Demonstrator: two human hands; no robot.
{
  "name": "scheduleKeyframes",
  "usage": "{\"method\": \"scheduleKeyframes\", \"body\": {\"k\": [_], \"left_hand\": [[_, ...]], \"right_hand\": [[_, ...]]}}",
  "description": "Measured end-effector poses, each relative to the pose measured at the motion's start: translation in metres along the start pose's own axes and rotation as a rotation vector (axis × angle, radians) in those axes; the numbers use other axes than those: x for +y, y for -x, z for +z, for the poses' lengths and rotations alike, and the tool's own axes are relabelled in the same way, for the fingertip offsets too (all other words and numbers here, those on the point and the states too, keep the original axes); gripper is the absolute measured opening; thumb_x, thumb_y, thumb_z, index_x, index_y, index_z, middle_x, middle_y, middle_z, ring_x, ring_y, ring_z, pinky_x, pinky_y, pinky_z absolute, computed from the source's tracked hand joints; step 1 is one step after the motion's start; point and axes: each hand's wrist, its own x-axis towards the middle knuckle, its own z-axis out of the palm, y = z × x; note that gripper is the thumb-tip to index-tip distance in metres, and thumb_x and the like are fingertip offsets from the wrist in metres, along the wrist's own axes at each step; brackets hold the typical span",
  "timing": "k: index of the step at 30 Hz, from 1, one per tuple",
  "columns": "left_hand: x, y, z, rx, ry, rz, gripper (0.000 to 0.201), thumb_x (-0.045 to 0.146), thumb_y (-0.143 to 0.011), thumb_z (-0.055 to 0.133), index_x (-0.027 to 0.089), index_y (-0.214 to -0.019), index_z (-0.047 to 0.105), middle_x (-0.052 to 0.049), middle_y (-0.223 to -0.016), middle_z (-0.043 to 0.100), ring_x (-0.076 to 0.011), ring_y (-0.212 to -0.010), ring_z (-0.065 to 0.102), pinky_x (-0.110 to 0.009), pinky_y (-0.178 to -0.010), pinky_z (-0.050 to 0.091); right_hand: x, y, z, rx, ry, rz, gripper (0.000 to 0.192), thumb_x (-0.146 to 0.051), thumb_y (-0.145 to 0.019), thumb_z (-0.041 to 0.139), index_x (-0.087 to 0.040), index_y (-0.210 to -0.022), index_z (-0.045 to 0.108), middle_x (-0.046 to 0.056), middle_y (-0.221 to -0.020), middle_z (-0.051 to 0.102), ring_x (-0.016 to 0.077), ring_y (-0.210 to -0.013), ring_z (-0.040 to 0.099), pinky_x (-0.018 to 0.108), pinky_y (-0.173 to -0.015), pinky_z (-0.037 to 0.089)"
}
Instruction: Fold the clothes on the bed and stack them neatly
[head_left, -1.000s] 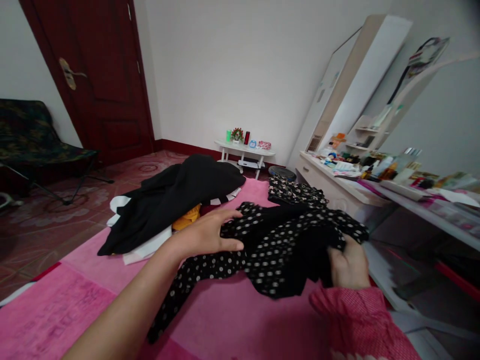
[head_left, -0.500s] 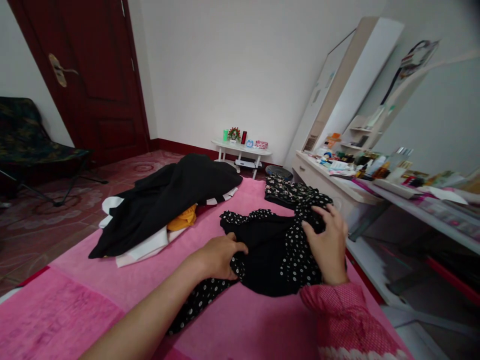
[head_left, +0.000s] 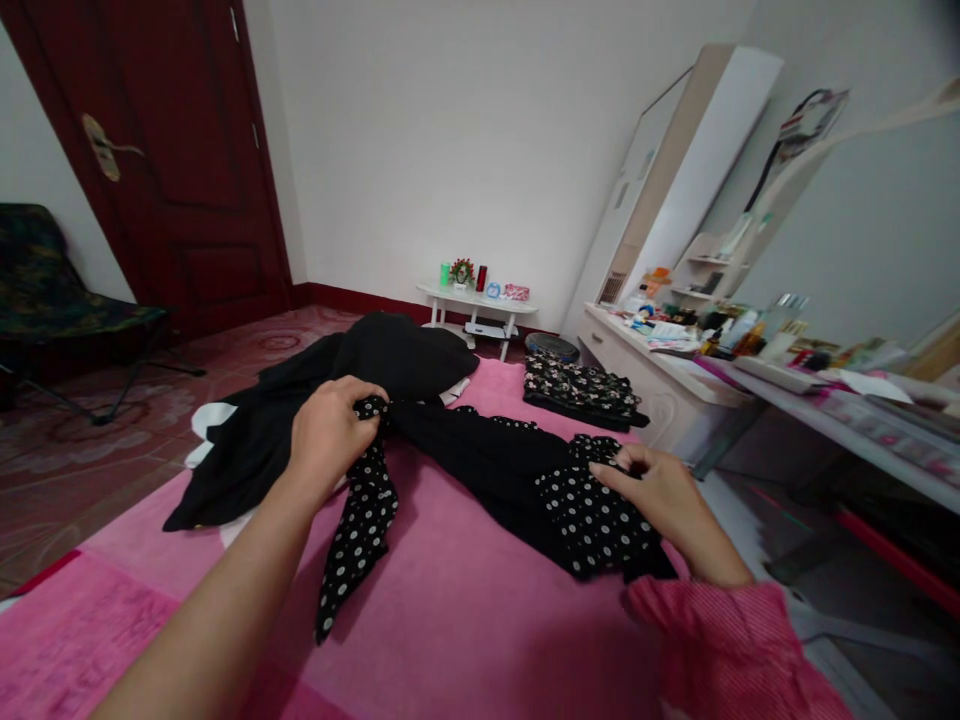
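A black garment with white polka-dot sleeves (head_left: 487,475) stretches between my two hands above the pink bed cover (head_left: 450,620). My left hand (head_left: 334,425) pinches its dotted part at the left and lifts it, so one sleeve dangles below. On the right, my right hand (head_left: 645,490) grips the other dotted part, fingertips and thumb closed on the cloth. Beyond that hand lies a folded black floral garment (head_left: 581,390). Behind my left hand a heap of black clothes (head_left: 405,355) spreads over the bed, with white cloth showing at its edge.
A dressing table crowded with bottles (head_left: 675,335) stands along the right side. A small white table (head_left: 480,297) is by the far wall. To the left are a camouflage folding chair (head_left: 75,310) and a dark red door (head_left: 202,180).
My left hand has moved up and left, raising its side of the garment and pulling it out wide. My right hand has closed on the dotted cloth at the right.
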Motion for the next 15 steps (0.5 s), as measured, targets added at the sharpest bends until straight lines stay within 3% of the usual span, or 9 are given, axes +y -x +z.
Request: {"method": "scheduleKeyframes", "body": {"k": [4,5,7,10,12,15], "left_hand": [[-0.008,0.001,-0.001,0.265,0.024,-0.038,0.035,0.01,-0.066,0.05,0.025,-0.092,0.067,0.002,-0.101,0.066,-0.02,-0.098,0.059,-0.03,-0.091,0.042],[-0.011,0.001,-0.001,0.275,0.012,-0.055,0.036,0.01,-0.067,0.05,0.025,-0.094,0.067,0.001,-0.102,0.066,-0.0208,-0.098,0.058,-0.032,-0.091,0.043],[-0.017,-0.001,-0.002,0.178,-0.06,-0.078,0.036,0.012,-0.068,0.051,0.026,-0.097,0.068,-0.002,-0.103,0.065,-0.025,-0.099,0.057,-0.037,-0.088,0.044],[-0.015,-0.002,-0.004,-0.031,-0.178,-0.061,0.035,0.014,-0.068,0.054,0.028,-0.095,0.07,-0.005,-0.108,0.064,-0.0316,-0.104,0.054,-0.045,-0.085,0.045],[-0.004,-0.001,-0.005,-0.069,-0.172,0.0,0.036,0.011,-0.067,0.053,0.028,-0.093,0.071,-0.005,-0.112,0.062,-0.0306,-0.108,0.052,-0.045,-0.09,0.043],[0.019,0.001,-0.003,-0.103,-0.042,0.147,0.031,0.012,-0.07,0.051,0.026,-0.091,0.069,-0.002,-0.111,0.062,-0.0232,-0.107,0.055,-0.037,-0.095,0.042]], "right_hand": [[-0.054,0.037,-0.04,-0.441,-0.173,-0.273,0.028,-0.038,-0.07,0.067,-0.019,-0.06,0.048,-0.003,-0.064,0.054,0.0115,-0.061,0.047,0.022,-0.056,0.034],[-0.061,0.042,-0.044,-0.559,-0.203,-0.289,0.025,-0.035,-0.07,0.067,-0.019,-0.061,0.05,-0.003,-0.064,0.054,0.0109,-0.061,0.047,0.021,-0.056,0.034],[-0.062,0.043,-0.042,-0.683,-0.226,-0.256,0.022,-0.033,-0.073,0.064,-0.018,-0.062,0.052,-0.004,-0.059,0.052,0.0098,-0.057,0.045,0.021,-0.054,0.033],[-0.042,0.025,-0.019,-0.515,-0.145,-0.142,0.015,-0.031,-0.075,0.06,-0.018,-0.067,0.057,-0.003,-0.059,0.055,0.0109,-0.056,0.048,0.021,-0.054,0.034],[-0.03,0.011,0.001,-0.386,-0.114,-0.106,0.013,-0.031,-0.075,0.059,-0.018,-0.074,0.061,0.0,-0.067,0.061,0.0133,-0.063,0.054,0.023,-0.059,0.038],[-0.029,0.005,0.025,-0.403,-0.109,-0.083,0.024,-0.038,-0.075,0.06,-0.017,-0.087,0.065,0.003,-0.075,0.066,0.0158,-0.068,0.058,0.024,-0.063,0.041]]}}
